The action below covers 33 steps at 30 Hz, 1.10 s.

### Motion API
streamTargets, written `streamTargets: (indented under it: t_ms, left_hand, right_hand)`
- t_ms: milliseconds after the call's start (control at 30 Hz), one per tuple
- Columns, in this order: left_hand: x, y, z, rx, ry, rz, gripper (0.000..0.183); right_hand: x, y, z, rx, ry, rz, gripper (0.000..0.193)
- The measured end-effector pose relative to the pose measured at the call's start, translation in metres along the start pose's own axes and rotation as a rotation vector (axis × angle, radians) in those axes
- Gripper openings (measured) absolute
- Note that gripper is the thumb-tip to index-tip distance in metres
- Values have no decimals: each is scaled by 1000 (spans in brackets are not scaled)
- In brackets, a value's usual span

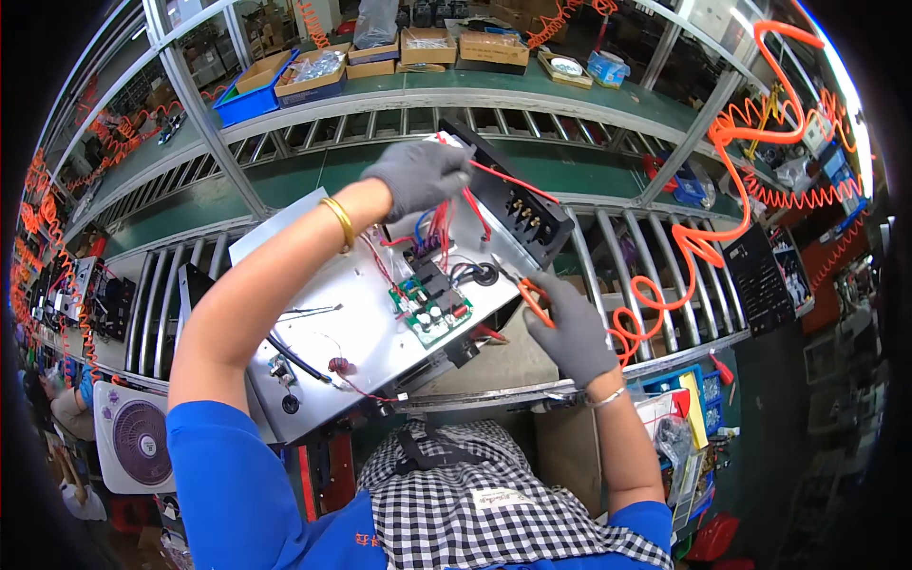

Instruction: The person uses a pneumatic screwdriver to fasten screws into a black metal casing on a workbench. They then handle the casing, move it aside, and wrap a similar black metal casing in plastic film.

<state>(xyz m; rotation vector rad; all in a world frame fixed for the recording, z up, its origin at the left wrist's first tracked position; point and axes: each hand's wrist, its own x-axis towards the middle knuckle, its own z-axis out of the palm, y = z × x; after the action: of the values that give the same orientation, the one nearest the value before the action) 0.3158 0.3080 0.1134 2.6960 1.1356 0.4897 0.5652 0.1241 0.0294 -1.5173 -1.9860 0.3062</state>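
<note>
A silver metal chassis [347, 304] lies in front of me, with a green circuit board [423, 323] fixed near its right side. My left hand [423, 179], in a grey glove, is closed at the chassis's far end on a red wire [513, 180], whose length sticks out to the right. More red and blue wires hang below that hand. A black panel [553, 233] with brass terminals runs along the far right edge. My right hand [570, 332], also gloved, grips orange-handled pliers [535, 302] beside the chassis's right edge. Their jaws point toward a black round part [485, 274].
Metal rollers [655, 271] flank the chassis. Orange coiled air hoses [698, 242] hang at the right. Cardboard boxes [494, 49] and a blue bin [252, 95] stand on the far shelf. A fan [142, 442] is at the left; a parts tray [708, 404] sits near my right forearm.
</note>
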Motion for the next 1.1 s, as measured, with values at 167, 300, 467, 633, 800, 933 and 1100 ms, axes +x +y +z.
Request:
streamTargets:
  t_ms: [167, 300, 467, 633, 800, 933, 1100]
  left_hand:
    - [-15, -64, -22, 238, -12, -180, 31]
    - [-18, -92, -4, 269, -3, -103, 33]
    - [-9, -89, 4, 277, -90, -110, 32]
    - [-4, -90, 8, 294, -35, -73, 27]
    - [-3, -88, 15, 507, -95, -48, 28]
    - [-4, -87, 22, 648, -209, -34, 28]
    - [0, -87, 26, 697, -168, 7, 25]
  right_hand:
    - [53, -48, -39, -319, -6, -172, 52]
    - [106, -75, -32, -617, 2, -329, 52]
    - [164, -102, 3, -959, -228, -287, 39]
    - [191, -115, 32, -1135, -382, -227, 37]
    - [196, -131, 40, -1135, -481, -163, 34]
    - [196, -135, 38, -1074, -577, -105, 30]
    - [183, -107, 35, -961, -443, -162, 27]
